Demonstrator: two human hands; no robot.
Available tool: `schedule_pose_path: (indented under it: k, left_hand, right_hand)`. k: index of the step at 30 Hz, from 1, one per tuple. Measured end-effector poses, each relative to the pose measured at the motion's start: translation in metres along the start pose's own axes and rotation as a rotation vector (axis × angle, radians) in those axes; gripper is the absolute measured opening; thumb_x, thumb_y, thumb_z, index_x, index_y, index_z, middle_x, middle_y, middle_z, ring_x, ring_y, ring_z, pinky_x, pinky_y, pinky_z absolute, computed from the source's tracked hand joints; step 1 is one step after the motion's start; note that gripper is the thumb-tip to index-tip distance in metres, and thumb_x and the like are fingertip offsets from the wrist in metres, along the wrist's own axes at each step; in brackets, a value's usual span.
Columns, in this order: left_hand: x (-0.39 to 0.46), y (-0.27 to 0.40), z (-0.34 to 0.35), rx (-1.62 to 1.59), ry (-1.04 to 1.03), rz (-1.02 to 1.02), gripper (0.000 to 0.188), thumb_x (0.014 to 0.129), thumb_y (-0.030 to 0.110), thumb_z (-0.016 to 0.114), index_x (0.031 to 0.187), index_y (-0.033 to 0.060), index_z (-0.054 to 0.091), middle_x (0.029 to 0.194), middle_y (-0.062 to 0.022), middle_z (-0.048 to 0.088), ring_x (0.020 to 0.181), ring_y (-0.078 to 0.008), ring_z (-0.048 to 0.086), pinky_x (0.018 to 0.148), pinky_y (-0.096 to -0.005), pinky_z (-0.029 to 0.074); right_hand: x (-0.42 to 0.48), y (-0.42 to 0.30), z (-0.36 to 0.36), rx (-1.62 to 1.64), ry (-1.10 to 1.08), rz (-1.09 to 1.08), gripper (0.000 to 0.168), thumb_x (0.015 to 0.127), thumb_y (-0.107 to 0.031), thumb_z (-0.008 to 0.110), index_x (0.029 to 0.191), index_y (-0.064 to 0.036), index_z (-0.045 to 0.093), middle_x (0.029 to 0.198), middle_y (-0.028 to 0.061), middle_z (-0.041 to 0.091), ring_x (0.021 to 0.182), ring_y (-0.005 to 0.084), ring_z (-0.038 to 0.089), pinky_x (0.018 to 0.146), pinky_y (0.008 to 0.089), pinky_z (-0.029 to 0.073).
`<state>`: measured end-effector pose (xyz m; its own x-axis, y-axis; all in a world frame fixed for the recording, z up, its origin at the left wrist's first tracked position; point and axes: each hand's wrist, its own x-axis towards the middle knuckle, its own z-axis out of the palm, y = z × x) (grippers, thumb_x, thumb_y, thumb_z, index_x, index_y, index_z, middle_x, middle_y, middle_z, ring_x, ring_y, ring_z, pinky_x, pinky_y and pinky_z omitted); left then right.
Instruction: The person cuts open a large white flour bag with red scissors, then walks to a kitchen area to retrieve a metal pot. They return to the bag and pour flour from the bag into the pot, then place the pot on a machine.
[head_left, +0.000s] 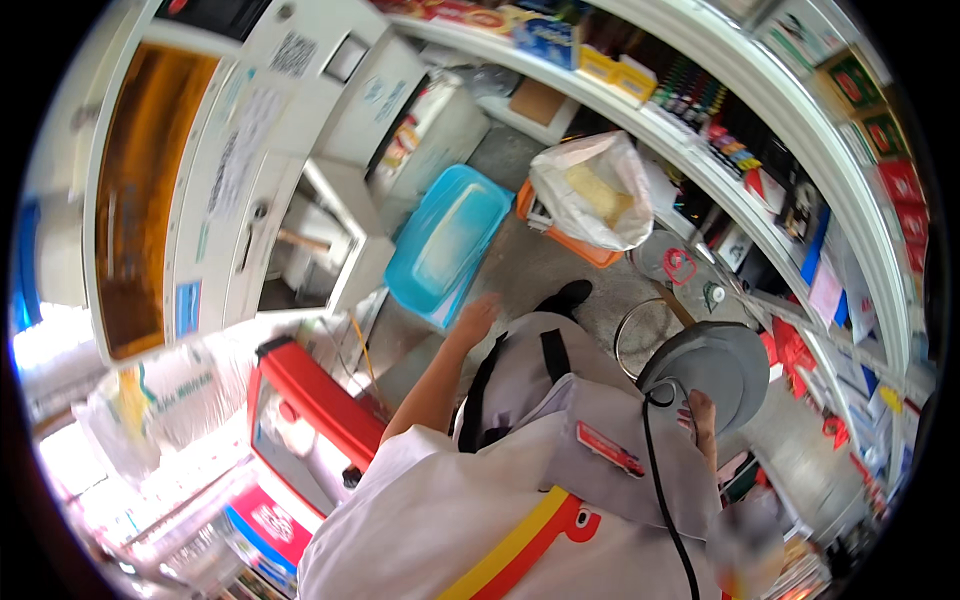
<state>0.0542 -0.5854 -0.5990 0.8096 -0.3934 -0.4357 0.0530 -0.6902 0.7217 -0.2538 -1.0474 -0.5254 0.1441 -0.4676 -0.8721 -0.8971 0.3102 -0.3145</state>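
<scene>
My left hand (480, 319) hangs just below the blue plastic tub (450, 240), blurred; nothing shows in it, and its fingers are too unclear to read. On the right, my right hand (699, 414) is at the edge of a round grey lid or seat (709, 375), fingers bent near its rim; whether it grips the rim I cannot tell. A black cable (664, 480) runs down over my apron beside that hand. Beyond the grey disc a round metal ring (637, 330) is on the floor. A white bag with yellowish contents (600, 191) stands open in an orange crate (585, 247).
A white cabinet (292, 187) with an open compartment stands at the left. Below it is a red-framed case (322, 397). Shelves (690, 142) of small boxed goods curve along the right. A small bottle (714, 294) stands near the shelf foot.
</scene>
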Motion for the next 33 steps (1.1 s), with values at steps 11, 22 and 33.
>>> schedule_pose_path:
  k: [11, 22, 33]
  left_hand:
    - [-0.15, -0.027, 0.039, 0.244, -0.133, -0.235, 0.027, 0.084, 0.025, 0.053, 0.103, 0.0072, 0.06, 0.099, -0.0175, 0.062, 0.094, -0.0348, 0.058, 0.08, -0.0406, 0.046]
    - [-0.271, 0.02, 0.155, 0.047, -0.08, -0.266, 0.032, 0.086, 0.029, 0.049, 0.104, 0.0043, 0.058, 0.103, -0.0168, 0.059, 0.098, -0.0346, 0.055, 0.084, -0.0415, 0.044]
    - [-0.286, -0.037, 0.153, 0.32, -0.172, -0.195, 0.028, 0.084, 0.025, 0.05, 0.097, 0.0043, 0.062, 0.099, -0.0176, 0.061, 0.097, -0.0348, 0.057, 0.083, -0.0423, 0.044]
  right_hand:
    - [0.017, 0.001, -0.04, -0.403, -0.137, -0.126, 0.035, 0.087, -0.028, 0.049, 0.116, -0.008, 0.054, 0.095, 0.0074, 0.06, 0.066, 0.0176, 0.063, 0.046, 0.0274, 0.049]
    - [0.118, 0.127, -0.137, -0.554, -0.185, -0.556, 0.029, 0.086, -0.03, 0.052, 0.1, -0.005, 0.058, 0.072, 0.0073, 0.059, 0.06, 0.0214, 0.06, 0.047, 0.0332, 0.046]
    - [0.078, 0.148, -0.117, -0.196, -0.095, -0.08, 0.025, 0.084, -0.023, 0.055, 0.096, -0.002, 0.061, 0.072, 0.0104, 0.06, 0.055, 0.0222, 0.059, 0.049, 0.0329, 0.049]
